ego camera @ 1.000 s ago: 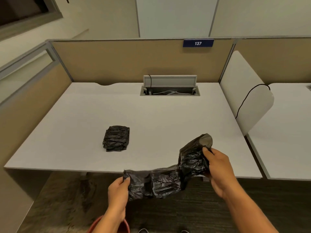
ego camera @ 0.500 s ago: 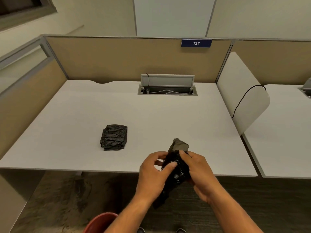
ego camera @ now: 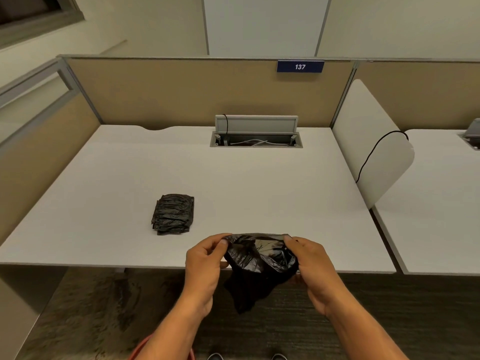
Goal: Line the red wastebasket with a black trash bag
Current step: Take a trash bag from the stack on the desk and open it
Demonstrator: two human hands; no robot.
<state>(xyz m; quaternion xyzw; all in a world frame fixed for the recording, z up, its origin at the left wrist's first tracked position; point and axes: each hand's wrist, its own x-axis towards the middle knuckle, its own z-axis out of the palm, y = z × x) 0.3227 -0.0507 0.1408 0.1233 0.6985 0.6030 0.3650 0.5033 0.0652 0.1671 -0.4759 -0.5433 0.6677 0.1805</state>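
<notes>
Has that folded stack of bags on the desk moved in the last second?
No. The stack lies in the same spot on the desk, left of the cable box; only the camera shifted.

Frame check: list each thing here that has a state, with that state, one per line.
Crinkled black plastic trash bag: mouth pulled open, held above the desk's front edge.
Left hand: pinching the bag's rim.
Right hand: pinching the opposite rim.
Stack of folded black bags: folded, lying on the white desk.
Grey cable hatch: lid raised.
Red wastebasket: mostly hidden, unlined.

left hand point(ego camera: 207, 266): fingers pinched, forearm raised | right hand point(ego camera: 311, 268): fingers pinched, level with left
</notes>
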